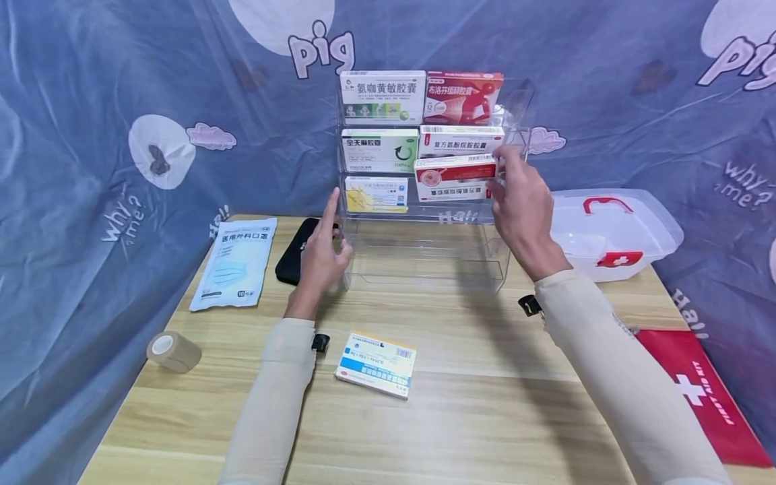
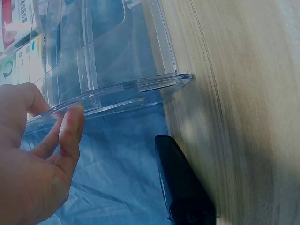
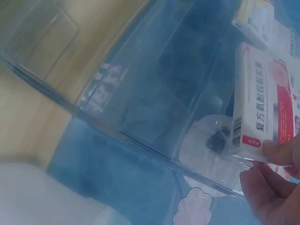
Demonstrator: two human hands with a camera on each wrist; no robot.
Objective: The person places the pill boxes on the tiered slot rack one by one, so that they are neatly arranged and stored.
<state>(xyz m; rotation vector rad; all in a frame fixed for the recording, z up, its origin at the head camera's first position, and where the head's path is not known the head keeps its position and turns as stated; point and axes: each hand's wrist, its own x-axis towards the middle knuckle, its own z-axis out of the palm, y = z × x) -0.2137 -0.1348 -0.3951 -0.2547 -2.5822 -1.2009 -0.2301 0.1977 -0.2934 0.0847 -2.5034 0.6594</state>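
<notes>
A clear acrylic display rack (image 1: 424, 252) stands at the back of the table, with medicine boxes in its upper tiers. My right hand (image 1: 524, 202) pinches the right end of a red-and-white medicine box (image 1: 455, 178) in front of the third tier, just right of a yellow-and-white box (image 1: 377, 195). In the right wrist view the thumb lies on that held box (image 3: 265, 103). My left hand (image 1: 322, 252) grips the rack's left side edge, its thumb and fingers on either side of the clear panel (image 2: 112, 91).
A blue-and-white box (image 1: 377, 365) lies in front. To the left are a mask packet (image 1: 235, 263), a black case (image 1: 294, 252) and a tan tape roll (image 1: 176, 351). At right are a clear lidded bin (image 1: 636, 229) and a red first aid pouch (image 1: 709, 397).
</notes>
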